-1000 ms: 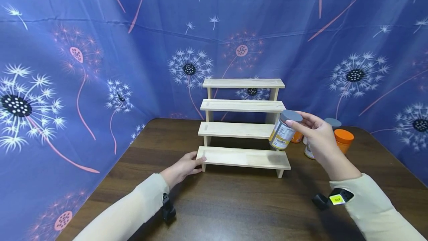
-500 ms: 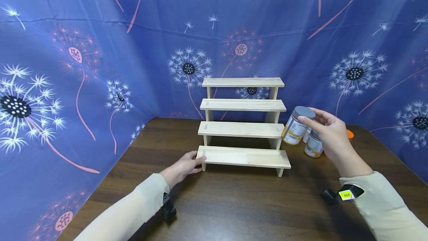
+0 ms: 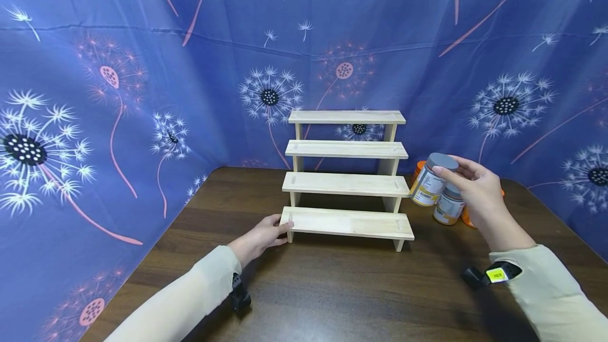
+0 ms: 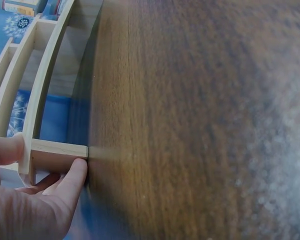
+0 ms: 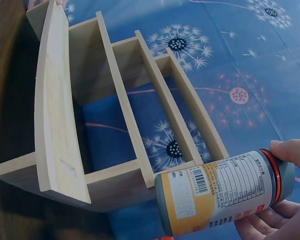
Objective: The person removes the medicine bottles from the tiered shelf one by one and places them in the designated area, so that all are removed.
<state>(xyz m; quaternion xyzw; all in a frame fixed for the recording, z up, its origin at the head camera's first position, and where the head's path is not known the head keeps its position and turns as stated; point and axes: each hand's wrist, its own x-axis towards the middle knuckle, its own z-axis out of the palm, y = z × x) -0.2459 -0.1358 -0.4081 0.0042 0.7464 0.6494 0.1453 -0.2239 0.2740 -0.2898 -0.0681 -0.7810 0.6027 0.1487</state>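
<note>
A light wooden shelf rack (image 3: 342,183) with stepped tiers stands on the brown table. My left hand (image 3: 260,237) grips the left end of its lowest step, thumb on top and fingers against the leg, as the left wrist view shows. My right hand (image 3: 478,190) holds a grey-lidded jar (image 3: 431,181) by its lid, just right of the rack. The jar is tilted, its white and yellow label (image 5: 215,192) with a barcode facing the right wrist camera. In that view its base overlaps the rack's side.
Behind the held jar, another grey-lidded jar (image 3: 448,207) stands on the table (image 3: 332,284). Orange containers (image 3: 419,168) show partly beside and behind it, mostly hidden by the hand and jars. A blue dandelion-print cloth (image 3: 214,94) hangs at the back and left.
My right hand has carried the jar to the right, from in front of the rack's right end to beside it, near the other jars. The left hand has stayed on the lowest step.
</note>
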